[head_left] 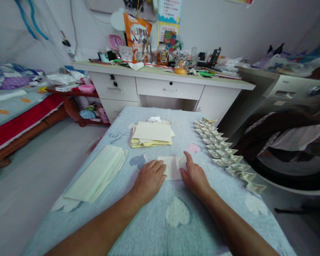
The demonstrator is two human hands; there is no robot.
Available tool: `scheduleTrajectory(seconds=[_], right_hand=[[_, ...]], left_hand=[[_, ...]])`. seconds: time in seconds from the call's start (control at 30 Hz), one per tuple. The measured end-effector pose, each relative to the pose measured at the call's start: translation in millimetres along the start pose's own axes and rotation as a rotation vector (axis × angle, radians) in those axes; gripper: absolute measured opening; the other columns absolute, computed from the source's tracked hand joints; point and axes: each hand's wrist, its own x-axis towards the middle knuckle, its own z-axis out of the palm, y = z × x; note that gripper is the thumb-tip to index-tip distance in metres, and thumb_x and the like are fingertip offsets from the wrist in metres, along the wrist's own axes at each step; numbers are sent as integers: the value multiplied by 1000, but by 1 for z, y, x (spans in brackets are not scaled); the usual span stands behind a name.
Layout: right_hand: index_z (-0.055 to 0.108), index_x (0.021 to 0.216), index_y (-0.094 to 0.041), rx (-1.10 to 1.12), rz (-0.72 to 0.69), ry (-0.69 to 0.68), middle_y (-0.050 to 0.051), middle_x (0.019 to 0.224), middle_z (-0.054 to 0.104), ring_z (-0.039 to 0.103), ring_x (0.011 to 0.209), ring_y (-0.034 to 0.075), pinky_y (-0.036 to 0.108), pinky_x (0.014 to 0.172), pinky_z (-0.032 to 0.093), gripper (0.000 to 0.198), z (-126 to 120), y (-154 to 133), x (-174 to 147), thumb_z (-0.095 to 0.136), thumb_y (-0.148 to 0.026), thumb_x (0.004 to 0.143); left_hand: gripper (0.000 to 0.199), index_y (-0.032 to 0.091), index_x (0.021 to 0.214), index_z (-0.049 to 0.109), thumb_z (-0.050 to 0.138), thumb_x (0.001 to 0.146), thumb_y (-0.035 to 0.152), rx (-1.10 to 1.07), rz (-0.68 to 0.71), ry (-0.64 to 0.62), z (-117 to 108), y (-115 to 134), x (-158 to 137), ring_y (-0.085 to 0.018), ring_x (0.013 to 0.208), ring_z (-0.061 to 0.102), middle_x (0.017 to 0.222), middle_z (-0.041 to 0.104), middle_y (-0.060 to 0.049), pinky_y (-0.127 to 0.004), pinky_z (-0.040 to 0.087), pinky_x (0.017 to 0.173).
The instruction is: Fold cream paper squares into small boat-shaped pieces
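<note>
A small rectangle of pale paper (173,168) lies on the cloth-covered table, with a faint crease across it. Fingers of my left hand (150,177) are bent together over its left end, thumb near the lower edge. At the right end is my right hand (197,177), its index finger stretched out past the paper's upper corner and its thumb apart, touching the paper. Its other fingers are mostly hidden. To the left lies a stack of long folded pale paper (97,174). Beyond my hands sits a pile of cream and yellow sheets (153,131).
Several folded paper boat-like shapes (222,153) stand nested in a row along the table's right side. A white desk (170,87) crowded with jars and bags is behind the table. A washing machine (290,92) stands right, a bed (24,117) left.
</note>
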Motion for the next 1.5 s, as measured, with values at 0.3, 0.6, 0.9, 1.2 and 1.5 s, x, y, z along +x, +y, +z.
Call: scheduleTrajectory(seconds=[0.3, 0.6, 0.9, 1.2, 1.5], right_hand=[[18, 145, -12, 11, 11, -3, 11, 95, 70, 67, 87, 24, 30, 73, 43, 64, -3, -2, 0, 46, -26, 89], [23, 144, -13, 0, 19, -18, 12, 96, 70, 67, 88, 25, 30, 74, 43, 59, -5, -3, 1, 44, -27, 91], [27, 143, -14, -11, 25, -30, 12, 97, 71, 67, 89, 25, 30, 74, 43, 56, -6, -4, 1, 44, -27, 91], [28, 142, -15, -12, 18, -20, 11, 96, 71, 68, 88, 25, 30, 73, 43, 55, -6, -3, 1, 45, -26, 90], [29, 142, -15, -28, 33, -33, 12, 98, 70, 67, 90, 25, 29, 75, 43, 55, -9, -6, 0, 45, -26, 91]], left_hand=[[36, 19, 122, 55, 54, 89, 33, 57, -17, -32, -1, 6, -5, -25, 123, 48, 135, 55, -9, -42, 41, 99], [39, 15, 124, 56, 56, 88, 30, 66, -28, -38, 3, 6, -3, -26, 127, 47, 136, 54, -12, -41, 40, 104], [39, 14, 125, 56, 56, 88, 27, 45, -48, -46, 3, 7, -4, -27, 129, 47, 138, 52, -13, -42, 40, 105], [39, 13, 125, 55, 54, 88, 27, 57, -46, -21, 7, 7, -4, -27, 129, 47, 138, 53, -13, -42, 39, 106], [37, 16, 124, 54, 53, 89, 28, 25, -39, -10, 6, 4, -5, -26, 128, 47, 137, 53, -12, -43, 39, 104]])
